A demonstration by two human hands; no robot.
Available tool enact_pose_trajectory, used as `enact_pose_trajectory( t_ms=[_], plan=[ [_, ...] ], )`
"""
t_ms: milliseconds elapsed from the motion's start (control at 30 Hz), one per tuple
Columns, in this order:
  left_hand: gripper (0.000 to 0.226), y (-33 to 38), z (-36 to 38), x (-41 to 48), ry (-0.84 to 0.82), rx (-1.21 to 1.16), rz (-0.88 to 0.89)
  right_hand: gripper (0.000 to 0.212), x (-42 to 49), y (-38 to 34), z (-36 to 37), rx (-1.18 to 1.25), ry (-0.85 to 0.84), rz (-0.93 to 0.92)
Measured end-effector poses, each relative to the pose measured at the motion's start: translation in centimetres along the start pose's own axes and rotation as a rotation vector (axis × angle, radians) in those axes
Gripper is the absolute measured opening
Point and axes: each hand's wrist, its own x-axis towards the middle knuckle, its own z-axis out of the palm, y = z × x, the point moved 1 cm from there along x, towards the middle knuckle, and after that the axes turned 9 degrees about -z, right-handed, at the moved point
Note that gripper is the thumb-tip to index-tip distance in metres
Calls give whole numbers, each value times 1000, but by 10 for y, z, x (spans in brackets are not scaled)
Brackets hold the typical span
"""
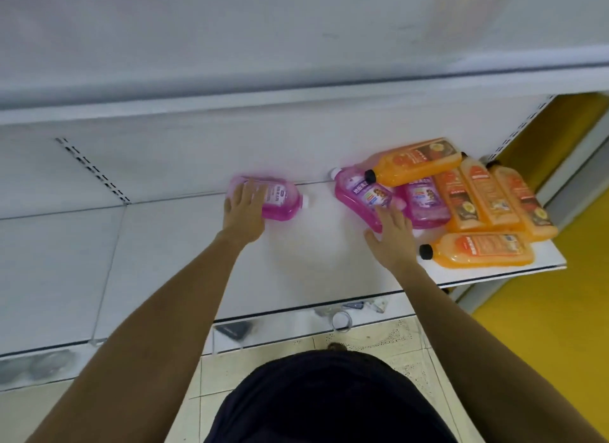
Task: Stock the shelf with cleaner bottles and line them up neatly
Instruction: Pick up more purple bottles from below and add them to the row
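A pink cleaner bottle (280, 200) lies on its side on the white shelf (164, 261), white cap to the right. My left hand (245, 211) rests on its left end, fingers laid over it. A second pink bottle (357, 195) lies tilted at the middle right; my right hand (390, 236) touches its near edge with spread fingers. Behind it lies a third pink bottle (425, 202). Several orange bottles (481, 249) are piled at the shelf's right end, one (418, 162) lying across the pink ones.
The shelf's back panel (230, 152) rises behind the bottles, with an upper shelf above. The shelf ends at right near a yellow wall (543, 327). Below the front edge lie small items, among them a ring (341, 320), on a lower ledge and tiled floor.
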Motion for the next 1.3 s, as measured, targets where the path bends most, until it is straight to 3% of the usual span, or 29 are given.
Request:
enact_pose_trajectory(
  t_ms=[100,233,400,533,633,700,867,1033,1133,1233,1300],
  plan=[
    [75,3,3,20,-101,144,-40,67,26,10,0,-162,-133,-13],
    [86,12,7,24,-66,273,-100,64,32,13,5,-292,-89,-70],
    [87,6,12,-10,-7,-62,-299,68,21,8,15,-287,-14,-39],
    [93,16,29,-60,55,-133,-453,71,0,-2,15,-251,-31,4],
    [97,19,32,-82,14,-175,-504,68,-33,-8,13,-170,10,22],
    [96,19,33,-93,-22,-237,-519,68,-51,-6,12,-92,-62,62],
    [77,-1,30,-95,-158,-597,-643,64,-50,2,2,459,-142,336],
    [75,-15,17,-88,-313,-872,-642,69,-32,8,1,632,-294,506],
    [61,-11,11,-91,-147,-615,-563,41,-32,4,4,645,-341,495],
    [55,4,10,-102,191,-206,-516,31,-37,-1,7,678,-328,509],
    [54,10,12,-108,265,-113,-489,22,-39,-2,9,744,-313,524]
  ],
)
